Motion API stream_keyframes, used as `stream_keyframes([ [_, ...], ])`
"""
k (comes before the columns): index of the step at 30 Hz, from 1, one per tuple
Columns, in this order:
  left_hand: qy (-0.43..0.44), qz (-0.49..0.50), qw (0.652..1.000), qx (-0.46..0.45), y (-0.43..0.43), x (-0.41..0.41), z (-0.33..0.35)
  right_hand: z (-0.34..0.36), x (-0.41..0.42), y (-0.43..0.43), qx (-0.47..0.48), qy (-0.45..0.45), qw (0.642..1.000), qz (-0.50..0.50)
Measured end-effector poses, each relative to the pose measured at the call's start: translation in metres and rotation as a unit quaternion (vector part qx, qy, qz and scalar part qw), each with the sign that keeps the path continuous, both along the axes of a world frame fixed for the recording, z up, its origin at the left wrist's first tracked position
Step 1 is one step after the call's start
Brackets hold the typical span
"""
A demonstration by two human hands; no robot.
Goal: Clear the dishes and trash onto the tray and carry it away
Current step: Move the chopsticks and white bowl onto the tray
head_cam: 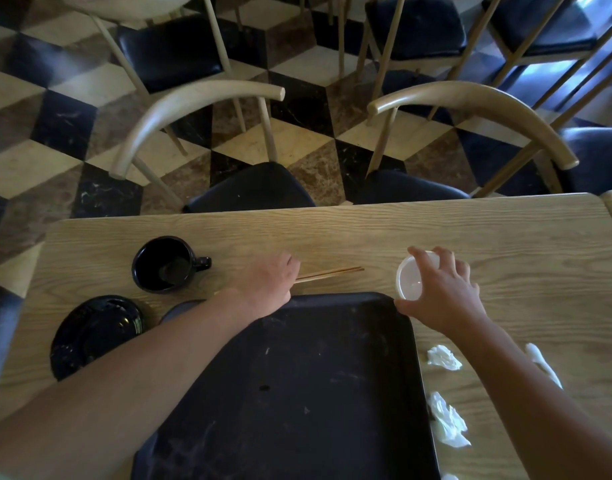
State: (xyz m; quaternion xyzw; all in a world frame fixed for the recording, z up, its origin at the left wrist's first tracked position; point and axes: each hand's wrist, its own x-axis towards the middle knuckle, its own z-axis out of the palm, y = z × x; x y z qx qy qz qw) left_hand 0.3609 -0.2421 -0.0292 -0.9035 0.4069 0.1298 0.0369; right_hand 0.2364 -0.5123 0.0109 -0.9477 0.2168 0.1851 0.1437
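Left hand [266, 285] closes on stiff, thin chopsticks [332, 273] at the tray's [297, 393] 12 o'clock; right hand [439, 296] clasps the light, crushable cup [410, 278] by its rim at 1 o'clock.

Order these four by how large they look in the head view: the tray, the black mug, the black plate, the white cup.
1. tray
2. black plate
3. black mug
4. white cup, partly covered by the right hand

The plate lies nearer the camera than the mug, so their true order is unsure.

tray [297, 393] black | mug [162, 265] black | cup [410, 282] white | floor [297, 133] cream-brown-black cube pattern
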Motion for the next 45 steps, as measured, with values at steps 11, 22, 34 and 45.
stream_keyframes([
  [11,-0.005,-0.043,0.999,-0.009,0.019,-0.039,0.009,0.021,-0.034,0.028,0.020,-0.031,0.999,0.000],
  [22,0.076,-0.030,0.997,0.016,0.039,-0.063,-0.019,0.011,-0.070,0.068,0.018,-0.015,0.999,0.027],
  [34,0.041,-0.026,0.999,0.006,0.038,-0.056,-0.015,-0.006,-0.086,0.089,0.008,0.011,0.997,0.076],
  [45,0.041,0.010,0.999,0.011,0.036,-0.059,-0.013,-0.018,-0.082,0.094,-0.005,0.016,0.996,0.090],
])
